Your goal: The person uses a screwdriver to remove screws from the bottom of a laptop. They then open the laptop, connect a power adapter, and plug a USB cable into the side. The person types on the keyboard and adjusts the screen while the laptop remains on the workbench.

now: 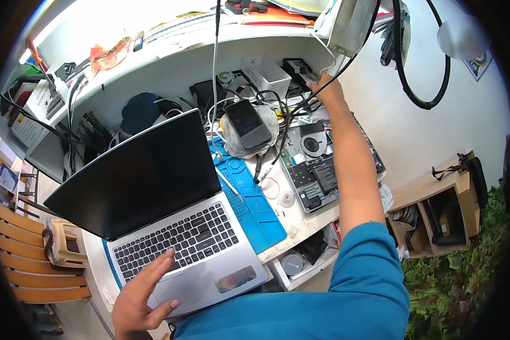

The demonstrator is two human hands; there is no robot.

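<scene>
An open silver laptop [204,258] with a dark screen stands on the table in front of me. My left hand [144,294] is over its palm rest beside the touchpad, thumb and fingers apart, holding nothing. My right arm stretches across a second laptop [313,170], whose inside shows a fan and battery. At the back right, my right hand [327,90] has its fingers curled near a white cable [327,63] and a black tray [300,73]. What those fingers hold is too small to make out.
A blue repair mat [260,226] lies between the laptops, with a white pen-like tool [229,184] on it. Behind it, a black phone [247,123] rests on a grey cloth. Tangled cables and a white box [266,76] crowd the back. An open drawer [306,272] juts out below.
</scene>
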